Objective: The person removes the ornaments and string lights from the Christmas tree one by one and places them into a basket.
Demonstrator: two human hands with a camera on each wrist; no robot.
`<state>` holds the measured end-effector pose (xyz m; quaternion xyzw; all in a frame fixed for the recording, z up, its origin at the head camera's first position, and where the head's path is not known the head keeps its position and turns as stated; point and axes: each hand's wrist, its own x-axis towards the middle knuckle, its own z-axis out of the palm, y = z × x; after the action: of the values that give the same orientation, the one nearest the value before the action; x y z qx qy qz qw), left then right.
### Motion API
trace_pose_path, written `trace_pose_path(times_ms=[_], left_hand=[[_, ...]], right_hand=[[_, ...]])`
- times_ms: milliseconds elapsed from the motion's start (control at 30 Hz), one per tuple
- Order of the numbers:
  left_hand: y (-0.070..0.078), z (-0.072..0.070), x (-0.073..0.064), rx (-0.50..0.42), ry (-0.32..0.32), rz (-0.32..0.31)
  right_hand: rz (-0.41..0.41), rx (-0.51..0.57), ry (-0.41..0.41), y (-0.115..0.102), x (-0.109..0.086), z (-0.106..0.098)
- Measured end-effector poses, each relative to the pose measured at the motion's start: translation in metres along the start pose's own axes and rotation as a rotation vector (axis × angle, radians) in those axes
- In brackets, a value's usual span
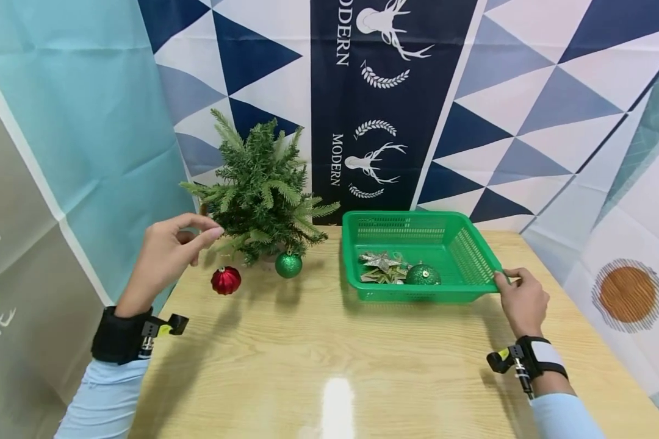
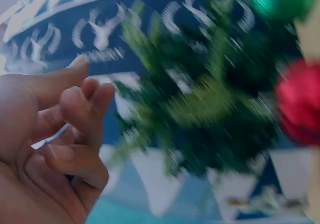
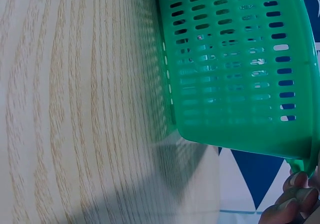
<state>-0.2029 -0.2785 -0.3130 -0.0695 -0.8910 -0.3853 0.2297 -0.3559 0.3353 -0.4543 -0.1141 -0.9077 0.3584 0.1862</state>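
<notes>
My left hand (image 1: 170, 250) is beside a small artificial Christmas tree (image 1: 263, 189), fingers loosely bent and nothing visible between them. In the left wrist view, blurred, its thumb and fingertips stand apart from the branches. Just below this hand hangs a red ridged ornament (image 1: 226, 280). A glittery green ball ornament (image 1: 288, 265) hangs from a lower branch at the tree's front. My right hand (image 1: 523, 299) grips the near right corner of a green plastic basket (image 1: 417, 294) by its rim. Inside lie star ornaments (image 1: 382, 261) and another green glitter ball (image 1: 423, 275).
The light wooden table (image 1: 285, 360) carries the tree at the back left and the basket at the back right. Patterned cloth (image 1: 274, 55) with triangles and deer heads hangs right behind them. A turquoise and grey hanging (image 1: 88, 122) borders the left side.
</notes>
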Motion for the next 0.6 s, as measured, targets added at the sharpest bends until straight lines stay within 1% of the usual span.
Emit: trace_pose_path(times_ms=[100,200,267,333,467,533,600], left_hand=[[-0.018,-0.005,-0.009,0.05,-0.06,-0.085],[-0.03,-0.003,-0.012,0.054,-0.112,-0.173],[-0.035,-0.002,-0.013,0.045,-0.142,-0.205],[-0.038,0.0,-0.012,0.039,-0.166,-0.22],[-0.04,0.005,-0.011,0.03,-0.214,-0.211],[-0.04,0.007,-0.011,0.021,-0.215,-0.204],[-0.042,0.01,-0.011,0.006,-0.197,-0.197]], right_hand=[[0.013,0.0,-0.005,-0.002,0.0,0.0],[0.021,0.0,-0.014,-0.002,-0.001,0.001],[0.03,-0.004,-0.02,-0.002,-0.002,0.001],[0.038,-0.004,-0.021,-0.002,-0.001,0.002],[0.043,-0.013,-0.016,-0.002,0.0,0.002],[0.04,-0.017,-0.012,-0.001,0.002,0.002],[0.039,-0.017,-0.007,-0.001,0.003,0.001]])
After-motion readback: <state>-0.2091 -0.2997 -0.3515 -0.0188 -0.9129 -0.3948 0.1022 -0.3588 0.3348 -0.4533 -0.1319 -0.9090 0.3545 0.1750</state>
